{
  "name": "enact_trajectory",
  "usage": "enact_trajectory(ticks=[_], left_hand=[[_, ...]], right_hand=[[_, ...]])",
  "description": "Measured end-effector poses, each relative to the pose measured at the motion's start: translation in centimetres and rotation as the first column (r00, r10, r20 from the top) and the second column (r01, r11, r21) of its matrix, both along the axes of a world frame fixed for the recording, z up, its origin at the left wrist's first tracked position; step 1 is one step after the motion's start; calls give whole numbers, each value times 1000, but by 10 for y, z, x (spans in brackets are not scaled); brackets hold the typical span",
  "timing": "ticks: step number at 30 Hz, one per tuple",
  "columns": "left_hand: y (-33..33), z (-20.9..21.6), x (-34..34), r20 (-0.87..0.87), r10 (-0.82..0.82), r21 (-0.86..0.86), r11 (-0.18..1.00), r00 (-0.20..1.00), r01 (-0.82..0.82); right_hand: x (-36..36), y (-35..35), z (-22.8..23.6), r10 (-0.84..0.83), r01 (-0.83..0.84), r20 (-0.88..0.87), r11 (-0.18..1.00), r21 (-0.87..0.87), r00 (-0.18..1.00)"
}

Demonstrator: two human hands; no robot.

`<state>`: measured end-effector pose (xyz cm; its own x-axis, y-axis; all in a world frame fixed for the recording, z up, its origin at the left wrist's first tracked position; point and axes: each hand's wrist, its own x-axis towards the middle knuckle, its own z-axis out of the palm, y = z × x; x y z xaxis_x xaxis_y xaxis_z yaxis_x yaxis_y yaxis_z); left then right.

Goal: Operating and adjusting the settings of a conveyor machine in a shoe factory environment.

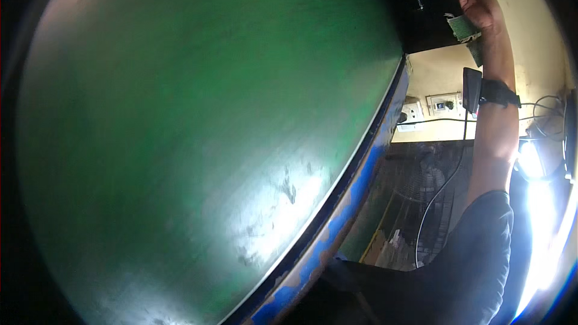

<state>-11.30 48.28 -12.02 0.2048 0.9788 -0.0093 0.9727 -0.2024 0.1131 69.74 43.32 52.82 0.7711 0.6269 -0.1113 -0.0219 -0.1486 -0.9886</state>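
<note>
My right hand (480, 11) is raised at the upper right, fingers curled and partly lost in shadow. It seems closed on a green ribbed piece of cloth (462, 27), whose frayed end hangs out below the palm. Just left of the hand is a dark, box-like surface (427, 12) with a small shiny mark; whether the fingers touch it I cannot tell. A black strap with a flat dark device (472, 89) circles my right forearm. My left hand is out of the picture.
A large smooth green panel (180, 114) fills the left, with a chipped blue edge (337, 219). On the cream wall are sockets (444, 105) and black cables. A wire-guarded fan (424, 180) stands lower down. Bright light (540, 222) glares at the right.
</note>
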Motion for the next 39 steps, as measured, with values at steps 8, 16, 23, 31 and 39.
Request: enact_trajectory(ticks=[8, 16, 23, 31, 39], left_hand=[[7, 8, 2, -15, 13, 26, 1000, 1000, -12], [3, 25, -4, -18, 19, 73, 997, 1000, -18], [2, 62, -24, 0, 36, 153, 988, 999, -35], [11, 105, -34, 188, -77, 270, 963, 979, 24], [19, 64, -78, 1, -179, 405, 899, 984, 163]], right_hand=[[13, -8, 13, 89, -89, -136, 996, 5, 987], [15, -2, 5, 242, -239, -114, 970, 40, 964], [-92, 61, -30, -25, 29, -41, 996, 90, 999], [-265, 30, -143, 319, -226, 434, 941, -252, 843], [-289, 2, -215, 83, 88, 969, 990, -106, 234]])
